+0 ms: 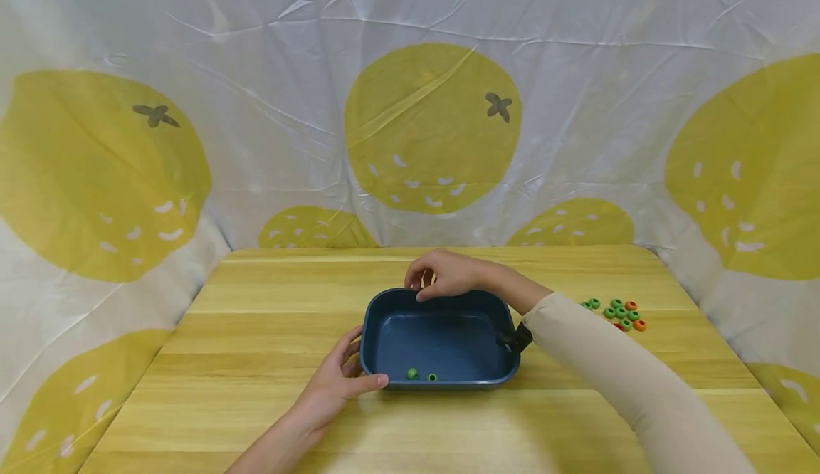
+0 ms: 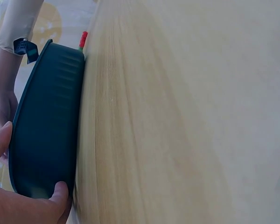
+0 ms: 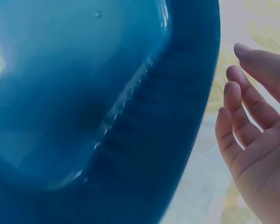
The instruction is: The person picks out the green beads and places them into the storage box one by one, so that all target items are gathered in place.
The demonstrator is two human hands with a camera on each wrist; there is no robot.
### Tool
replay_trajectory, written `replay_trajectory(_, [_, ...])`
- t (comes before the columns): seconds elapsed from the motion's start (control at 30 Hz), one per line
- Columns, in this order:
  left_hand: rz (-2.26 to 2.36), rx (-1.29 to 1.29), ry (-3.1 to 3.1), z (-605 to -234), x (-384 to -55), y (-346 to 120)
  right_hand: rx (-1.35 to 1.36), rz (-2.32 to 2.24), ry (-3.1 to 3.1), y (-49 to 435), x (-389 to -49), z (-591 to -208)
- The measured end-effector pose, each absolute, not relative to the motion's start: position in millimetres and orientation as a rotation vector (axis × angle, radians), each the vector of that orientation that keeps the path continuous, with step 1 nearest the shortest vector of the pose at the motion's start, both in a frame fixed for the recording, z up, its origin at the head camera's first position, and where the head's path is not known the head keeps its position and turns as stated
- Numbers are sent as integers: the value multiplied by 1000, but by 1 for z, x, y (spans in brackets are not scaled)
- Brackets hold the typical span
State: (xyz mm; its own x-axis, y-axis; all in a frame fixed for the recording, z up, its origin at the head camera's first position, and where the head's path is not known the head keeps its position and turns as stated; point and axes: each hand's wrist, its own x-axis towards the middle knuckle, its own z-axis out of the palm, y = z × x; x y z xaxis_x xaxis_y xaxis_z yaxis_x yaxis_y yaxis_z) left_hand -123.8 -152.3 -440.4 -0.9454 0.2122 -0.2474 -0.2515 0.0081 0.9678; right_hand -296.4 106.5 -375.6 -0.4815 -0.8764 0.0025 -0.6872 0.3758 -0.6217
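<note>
A dark blue plastic basin [image 1: 442,339] sits on the wooden table, with two green beads [image 1: 413,374] inside near its front wall. My left hand [image 1: 329,385] grips the basin's left front corner, the thumb over the rim and the fingers along the outer side. In the left wrist view, its thumb and a fingertip press against the basin's wall [image 2: 49,112]. My right hand [image 1: 448,275] hovers at the far rim, palm toward it. The right wrist view shows this hand's loosely bent fingers [image 3: 242,116] apart from the rim, with nothing in them.
Several loose green, orange and red beads [image 1: 621,312] lie on the table [image 1: 275,317] to the right of the basin, partly behind the right sleeve [image 1: 615,360]. A white cloth [image 1: 282,118] with yellow fruit prints hangs behind the table. A black wrist camera [image 1: 522,336] overlaps the basin's right end.
</note>
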Motion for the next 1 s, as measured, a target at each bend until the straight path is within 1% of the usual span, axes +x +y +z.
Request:
replay_trajectory(0.67, [1993, -31, 1985, -439, -122, -153, -1245, -860, 2422, 170, -281, -364])
replay_trajectory(1.0, [2001, -17, 1962, -440, -122, -153, -1167, -924, 2431, 197, -277, -369])
